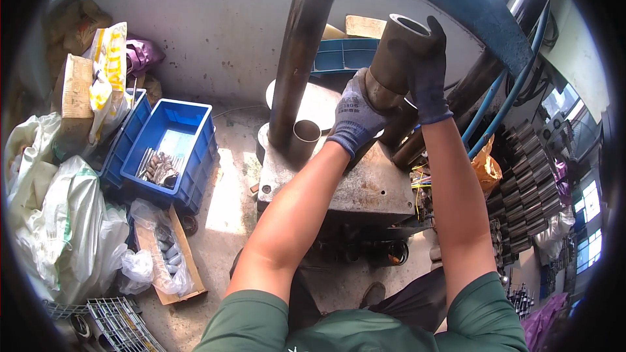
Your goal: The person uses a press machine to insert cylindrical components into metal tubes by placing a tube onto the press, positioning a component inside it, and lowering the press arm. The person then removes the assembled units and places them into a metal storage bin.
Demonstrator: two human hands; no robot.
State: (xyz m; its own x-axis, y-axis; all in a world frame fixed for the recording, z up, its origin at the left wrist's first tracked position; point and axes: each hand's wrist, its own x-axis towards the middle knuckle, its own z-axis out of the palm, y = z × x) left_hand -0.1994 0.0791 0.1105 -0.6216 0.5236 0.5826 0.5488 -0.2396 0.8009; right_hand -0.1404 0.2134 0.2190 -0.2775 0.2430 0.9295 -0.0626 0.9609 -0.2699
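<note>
Both of my hands wear grey-blue knit gloves and hold a dark metal tube in front of me. It is tilted, with its open ring-shaped upper end facing up. My left hand is closed around the lower end, its fingers partly hidden behind the metal. My right hand grips the upper right side, its thumb or a finger standing up beside the rim. Below is a thick metal plate of a press with round columns. A second short tube stands upright on the plate, next to the left column.
Left on the floor stand a blue crate with small metal parts, white sacks and an open carton of bagged parts. Many stacked tubes are at the right. Blue hoses hang beside the press; a blue tray sits behind.
</note>
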